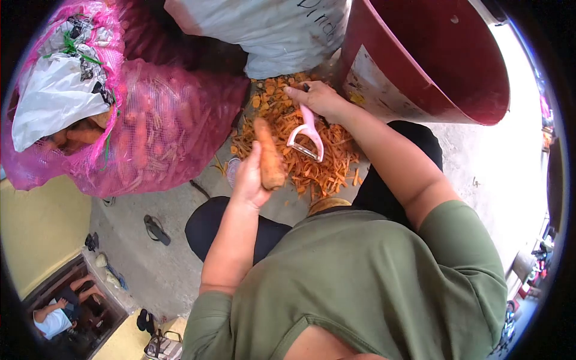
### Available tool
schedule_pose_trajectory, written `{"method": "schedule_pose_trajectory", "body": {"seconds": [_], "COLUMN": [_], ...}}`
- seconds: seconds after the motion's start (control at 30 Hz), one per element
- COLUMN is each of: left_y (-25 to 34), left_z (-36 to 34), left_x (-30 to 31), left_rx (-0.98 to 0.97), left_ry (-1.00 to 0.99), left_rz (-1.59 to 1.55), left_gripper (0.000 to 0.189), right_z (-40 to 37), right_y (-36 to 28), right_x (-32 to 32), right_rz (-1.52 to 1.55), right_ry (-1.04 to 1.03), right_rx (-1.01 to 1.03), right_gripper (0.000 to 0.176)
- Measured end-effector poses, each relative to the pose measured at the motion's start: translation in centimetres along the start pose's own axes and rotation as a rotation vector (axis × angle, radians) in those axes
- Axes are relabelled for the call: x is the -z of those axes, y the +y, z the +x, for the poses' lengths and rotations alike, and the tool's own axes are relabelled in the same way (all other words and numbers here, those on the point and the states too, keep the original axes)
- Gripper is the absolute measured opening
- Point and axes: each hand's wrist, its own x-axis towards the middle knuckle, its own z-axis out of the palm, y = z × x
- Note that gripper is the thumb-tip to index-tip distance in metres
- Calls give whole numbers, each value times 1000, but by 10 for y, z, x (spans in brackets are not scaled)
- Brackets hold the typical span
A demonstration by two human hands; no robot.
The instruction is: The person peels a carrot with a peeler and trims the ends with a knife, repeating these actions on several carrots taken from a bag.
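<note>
The left hand [249, 183] is closed around the lower part of a carrot [270, 159], thick end toward the body and tip outward. The right hand [321, 99] is curled around the handle of a pink peeler [309, 131], whose blade is just beside the carrot, apparently not touching it. For clean, thin strokes, the carrot is best gripped firmly near 1 end, thumb outside the blade's path, with the blade flat and the pressure light. Rolling the carrot a little between strokes would expose fresh skin; a loose grip could let it twist.

Beneath lies a pile of orange peelings [333, 171] on the floor [174, 270]. A pink mesh sack [162, 132] of carrots is at the left, a white sack [288, 39] beyond the pile. The red tub [375, 42] stands close to the right forearm, so wide sweeps that way could bump it. 1 person [54, 318] is at the doorway, well apart.
</note>
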Motion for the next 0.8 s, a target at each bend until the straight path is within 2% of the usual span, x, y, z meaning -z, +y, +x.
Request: {"method": "schedule_pose_trajectory", "body": {"seconds": [0.07,0.2,0.23,0.33,0.37,0.47,0.57,0.67,0.77,0.8], "left_y": [-11,-14,-14,-12,-13,-10,-13,-14,-17,-16], "left_z": [10,25,24,19,21,23,26,25,28,28], "left_x": [6,1,6,3,-1,-2,-2,5,1,3], "left_rx": [74,120,107,191,132,128,90,126,97,94], "left_ry": [-16,96,-25,-100,38,-2,8,-107,40,4], "left_rz": [-39,-169,-171,-199,-176,-118,-131,-171,-133,-100], "left_gripper": [38,35,33,32,31,31,32,33,35,36], "right_z": [-8,-31,-43,-45,-33,-30,-27,-28,-17,-17], "right_y": [-7,-23,-32,-37,-22,-23,-22,-25,-9,-10], "right_x": [-8,-33,-38,-40,-43,-44,-41,-42,-43,-42], "right_rz": [17,-396,-403,-415,-388,-416,-513,-379,-348,-431], "right_ry": [-63,49,88,115,126,148,150,128,110,162], "right_rx": [-56,171,194,122,140,136,54,75,48,71], "right_gripper": [46,51,51,52,52,44,53,55,51,53]}}
